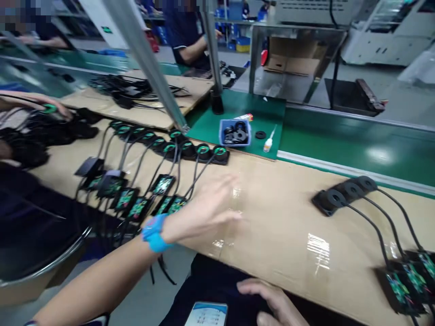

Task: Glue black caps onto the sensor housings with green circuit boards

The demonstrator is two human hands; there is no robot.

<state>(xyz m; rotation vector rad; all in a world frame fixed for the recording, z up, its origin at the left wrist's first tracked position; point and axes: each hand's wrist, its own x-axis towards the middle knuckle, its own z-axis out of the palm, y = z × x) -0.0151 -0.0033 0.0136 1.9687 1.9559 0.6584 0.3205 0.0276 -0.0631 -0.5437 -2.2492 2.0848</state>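
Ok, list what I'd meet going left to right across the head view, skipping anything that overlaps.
Co-worker's hand, blue wristband, left hand, small white bottle, three black round parts, rightmost circuit boards.

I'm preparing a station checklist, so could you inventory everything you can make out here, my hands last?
Cardboard-topped bench: one, brown, centre
Green-ringed units: several, black, bench's left
Left circuit boards: several, green, in black boxes
Plain-ringed units: three, black, bench's right
Right circuit boards: three, green, lower right
Bin: one, blue, on green mat
Dark rings: several, inside bin
Loose ring: one, black, right of bin
Bottle: one, white, mat's right
Cables: uncounted, black, back left
Co-workers: several, dark-clothed, left and background
Machine: one, white, upper right
Phone: one, pale-blue screen, bottom
Wristband: one, blue, left arm
Left hand: one, bare, over bench
Right hand: one, bare, right of phone
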